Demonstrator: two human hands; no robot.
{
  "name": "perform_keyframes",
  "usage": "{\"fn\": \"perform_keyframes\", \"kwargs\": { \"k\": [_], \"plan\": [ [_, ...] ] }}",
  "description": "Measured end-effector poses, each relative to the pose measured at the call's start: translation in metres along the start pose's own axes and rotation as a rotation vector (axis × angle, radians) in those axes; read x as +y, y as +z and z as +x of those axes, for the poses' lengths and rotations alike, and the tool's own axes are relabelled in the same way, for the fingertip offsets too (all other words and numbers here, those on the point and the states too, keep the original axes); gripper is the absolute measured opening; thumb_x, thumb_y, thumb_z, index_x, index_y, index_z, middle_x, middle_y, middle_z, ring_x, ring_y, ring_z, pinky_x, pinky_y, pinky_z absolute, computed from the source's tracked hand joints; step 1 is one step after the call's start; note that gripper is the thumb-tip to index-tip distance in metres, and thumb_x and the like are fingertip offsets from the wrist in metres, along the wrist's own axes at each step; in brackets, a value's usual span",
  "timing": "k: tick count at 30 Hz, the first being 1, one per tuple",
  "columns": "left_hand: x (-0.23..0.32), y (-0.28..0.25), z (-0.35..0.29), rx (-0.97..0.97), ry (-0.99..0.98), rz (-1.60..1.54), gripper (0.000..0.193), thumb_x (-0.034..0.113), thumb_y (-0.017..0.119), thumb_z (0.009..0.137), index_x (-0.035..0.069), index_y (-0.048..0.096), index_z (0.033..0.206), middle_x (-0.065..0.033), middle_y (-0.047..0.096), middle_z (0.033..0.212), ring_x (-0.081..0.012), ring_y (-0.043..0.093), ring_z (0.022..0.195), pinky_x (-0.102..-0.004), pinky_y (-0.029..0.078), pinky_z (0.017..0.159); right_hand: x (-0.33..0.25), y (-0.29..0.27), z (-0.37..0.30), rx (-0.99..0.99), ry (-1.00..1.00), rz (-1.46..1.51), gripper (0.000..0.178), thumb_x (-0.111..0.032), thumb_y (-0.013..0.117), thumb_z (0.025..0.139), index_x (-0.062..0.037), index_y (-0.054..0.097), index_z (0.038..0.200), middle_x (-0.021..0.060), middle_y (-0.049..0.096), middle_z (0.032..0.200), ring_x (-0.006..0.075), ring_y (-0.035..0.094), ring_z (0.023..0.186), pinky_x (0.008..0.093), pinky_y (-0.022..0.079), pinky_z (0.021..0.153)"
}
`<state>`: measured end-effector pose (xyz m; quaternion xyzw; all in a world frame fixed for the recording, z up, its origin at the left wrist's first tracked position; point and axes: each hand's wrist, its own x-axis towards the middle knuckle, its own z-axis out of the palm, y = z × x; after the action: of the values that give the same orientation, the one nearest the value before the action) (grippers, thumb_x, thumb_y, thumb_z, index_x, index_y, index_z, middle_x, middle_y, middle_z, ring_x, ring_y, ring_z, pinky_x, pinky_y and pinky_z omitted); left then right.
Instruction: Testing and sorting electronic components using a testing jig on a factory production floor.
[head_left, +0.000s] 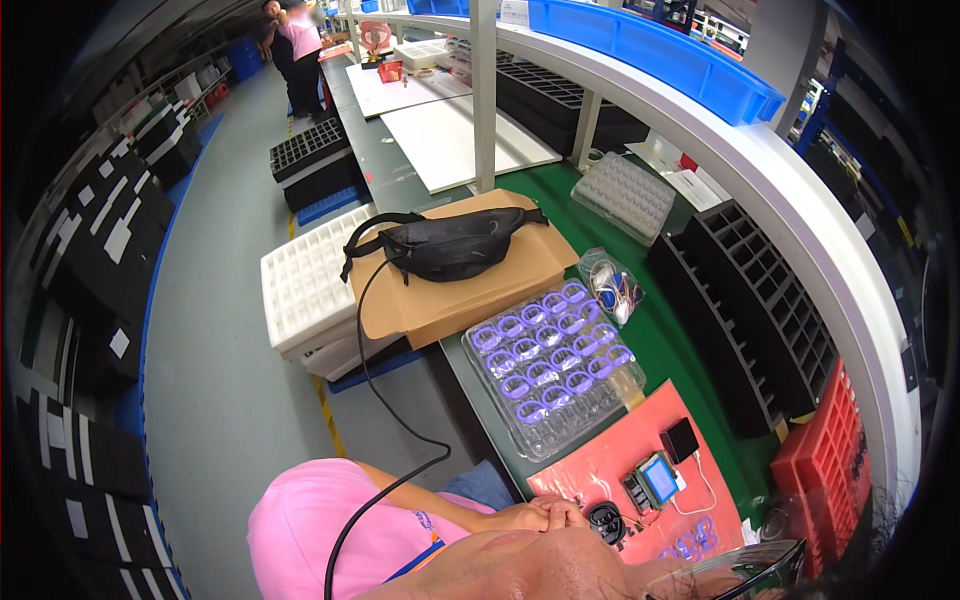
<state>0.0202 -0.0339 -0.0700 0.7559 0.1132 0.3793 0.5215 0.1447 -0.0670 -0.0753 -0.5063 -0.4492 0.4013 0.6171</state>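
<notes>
Both my hands are drawn together at the near edge of the red mat (590, 455), partly hidden from below. My left hand (525, 516), at the end of a pink sleeve, has its fingers curled in. Against it lies my right hand (567, 512), fingers also closed; anything inside them is hidden. Just right of them lies a coiled black cable (606, 522). Beyond it are a small circuit device with a lit screen (658, 478) and a black power adapter (680, 440) with a white cord. Several loose purple rings (690, 540) lie on the mat's near part.
A clear tray of purple rings (548, 352) sits beyond the mat. Past it, a black waist bag (450, 245) with a trailing black cable rests on a cardboard box (545, 262). Black divided trays (750, 310) and a red crate (825, 455) line the right. Two people (292, 50) stand far off.
</notes>
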Motion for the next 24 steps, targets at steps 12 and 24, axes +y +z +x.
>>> {"fn": "perform_keyframes", "kwargs": {
  "k": [12, 24],
  "plan": [
    [-0.013, -0.001, -0.006, -0.059, -0.074, -0.001, 0.040, 0.025, 0.093, 0.079, 0.000, 0.076, 0.106, -0.0179, 0.076, 0.104, -0.0332, 0.075, 0.100, -0.0410, 0.059, 0.088, 0.020, -0.026, -0.006, -0.088, 0.110, -0.062, 0.025, -0.017, 0.066, 0.106, 0.0050, 0.069, 0.117, 0.0213, 0.073, 0.101, 0.0322, 0.071, 0.093, 0.0411, 0.057, 0.084],
    [-0.003, 0.002, 0.005, -0.063, -0.130, -0.026, 0.042, 0.023, 0.092, 0.080, -0.002, 0.076, 0.110, -0.0187, 0.073, 0.115, -0.0352, 0.071, 0.109, -0.0446, 0.056, 0.096, 0.067, 0.014, 0.043, -0.115, -1.192, 0.768, 0.020, -0.003, 0.058, 0.105, 0.0077, 0.069, 0.093, 0.0190, 0.077, 0.089, 0.0256, 0.075, 0.084, 0.0375, 0.061, 0.078]
  ]
}}
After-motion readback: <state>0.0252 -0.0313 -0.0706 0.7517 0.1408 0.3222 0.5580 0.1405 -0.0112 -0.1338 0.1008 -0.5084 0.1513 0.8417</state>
